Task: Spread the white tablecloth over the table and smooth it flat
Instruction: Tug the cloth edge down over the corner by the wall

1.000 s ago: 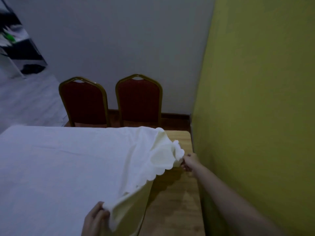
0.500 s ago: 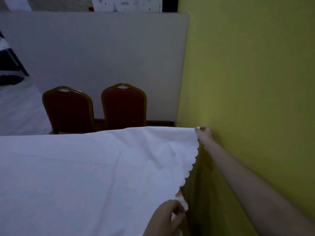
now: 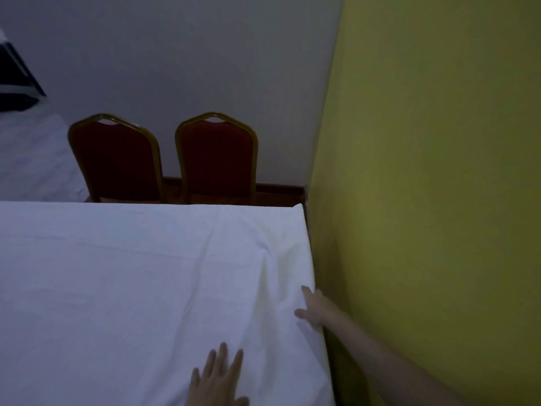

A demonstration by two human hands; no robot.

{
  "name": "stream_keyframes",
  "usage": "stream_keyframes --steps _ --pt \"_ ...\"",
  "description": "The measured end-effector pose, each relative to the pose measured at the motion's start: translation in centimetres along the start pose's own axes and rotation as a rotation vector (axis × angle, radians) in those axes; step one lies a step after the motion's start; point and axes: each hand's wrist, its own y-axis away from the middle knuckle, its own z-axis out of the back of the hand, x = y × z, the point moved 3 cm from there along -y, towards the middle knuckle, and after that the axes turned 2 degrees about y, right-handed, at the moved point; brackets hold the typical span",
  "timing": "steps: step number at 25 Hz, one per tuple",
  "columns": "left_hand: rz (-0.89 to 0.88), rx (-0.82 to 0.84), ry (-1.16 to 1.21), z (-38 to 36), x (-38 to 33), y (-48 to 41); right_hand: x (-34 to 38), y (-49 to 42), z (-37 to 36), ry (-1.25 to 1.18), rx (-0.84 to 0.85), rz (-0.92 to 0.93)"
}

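Smoothing step, by the look of it: white tablecloth (image 3: 131, 288) lying over the table, creased toward 3 o'clock. Left hand (image 3: 218, 379) flat, fingers spread; right hand (image 3: 314, 310) open at the edge. Next: sweeping the ridge outward toward 3.

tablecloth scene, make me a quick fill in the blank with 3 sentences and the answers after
1. The white tablecloth now hides the whole ____ top.
2. The left hand lies ____ on the cloth, fingers spread.
3. Behind the far edge stand ____ red chairs, and the right hand rests at the edge beside the yellow-green wall.

Missing words: table; flat; two
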Motion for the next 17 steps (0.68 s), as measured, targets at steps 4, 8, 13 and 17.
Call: stream_keyframes --steps 4,8,13,17 --pt "-0.020 -0.028 0.052 -5.4 -0.8 -2.9 0.2 -0.1 -0.6 0.269 -0.036 0.080" --pt "0.001 -0.034 0.083 0.3 -4.7 -2.5 -1.3 -1.8 -0.5 0.328 -0.030 0.048" --pt "0.043 -0.067 0.045 2.6 0.8 -5.0 2.9 -3.4 0.3 0.362 -0.267 0.189" --pt "0.119 -0.081 -0.026 3.1 4.2 -6.9 2.2 -4.1 -1.3 0.323 -0.129 0.273"
